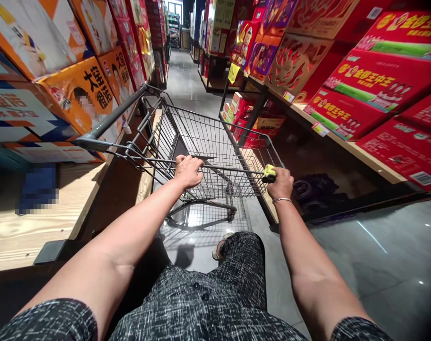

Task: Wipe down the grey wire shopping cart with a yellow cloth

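Observation:
A grey wire shopping cart [208, 124] stands in front of me, turned so that its thick handlebar [112, 116] is at the left. My left hand [189, 171] is closed over the near top rail of its basket. Farther right on the same rail, by the corner, my right hand [282, 182] is closed too, with a bracelet at the wrist. A small yellow-green and black piece [269, 173] sits beside my right fingers; whether it belongs to the cart I cannot tell. No goods show in the basket.
Stacked orange cartons [78, 92] stand on a wooden shelf [73, 199] at the left, close to the handlebar. Red boxes [371, 83] fill the right-hand shelf, whose dark frame nears the cart's corner. The grey aisle floor [187, 71] runs ahead between shelves.

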A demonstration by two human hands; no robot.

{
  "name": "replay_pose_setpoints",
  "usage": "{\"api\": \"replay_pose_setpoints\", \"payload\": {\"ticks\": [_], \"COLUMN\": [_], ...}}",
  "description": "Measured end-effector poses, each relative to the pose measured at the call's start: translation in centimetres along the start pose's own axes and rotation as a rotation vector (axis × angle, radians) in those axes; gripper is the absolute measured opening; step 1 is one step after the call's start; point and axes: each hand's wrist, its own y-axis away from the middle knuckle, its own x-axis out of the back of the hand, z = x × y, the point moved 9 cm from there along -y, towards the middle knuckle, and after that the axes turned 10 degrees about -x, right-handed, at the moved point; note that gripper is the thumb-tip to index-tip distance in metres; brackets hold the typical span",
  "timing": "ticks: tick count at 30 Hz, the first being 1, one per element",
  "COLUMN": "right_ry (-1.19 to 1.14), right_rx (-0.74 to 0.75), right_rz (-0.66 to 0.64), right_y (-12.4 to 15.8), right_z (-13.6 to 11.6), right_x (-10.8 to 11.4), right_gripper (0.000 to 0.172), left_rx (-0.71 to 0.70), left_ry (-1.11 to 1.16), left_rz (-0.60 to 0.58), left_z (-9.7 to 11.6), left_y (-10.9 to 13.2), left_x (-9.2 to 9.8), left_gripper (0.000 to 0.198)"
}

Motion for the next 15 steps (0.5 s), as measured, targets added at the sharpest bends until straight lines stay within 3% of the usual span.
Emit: {"api": "replay_pose_setpoints", "payload": {"ticks": [3, 6, 11, 13, 15], "right_ry": [-0.099, -0.227, -0.299, -0.291, -0.279], "right_rx": [-0.193, -0.287, -0.161, -0.082, 0.020], "right_rz": [0.223, 0.354, 0.132, 0.008, -0.066], "right_y": [1.4, 5.1, 9.9, 10.6, 10.4], "right_z": [2.9, 1.3, -5.5, -7.2, -8.2], "right_x": [0.0, -2.7, -9.0, -9.8, -9.1], "right_gripper": [0.052, 0.056, 0.044, 0.044, 0.045], "left_rx": [-0.020, -0.039, -0.045, -0.036, -0.030], "left_ry": [0.001, 0.017, 0.033, 0.033, 0.042], "left_rz": [0.024, 0.025, 0.001, 0.001, -0.001], "left_z": [1.1, 2.1, 2.2, 1.6, 0.8], "left_y": [-0.3, -0.7, -1.6, -1.9, -2.3], "left_x": [-0.2, -0.5, -0.9, -0.9, -0.8], "left_gripper": [0.023, 0.023, 0.025, 0.025, 0.024]}}
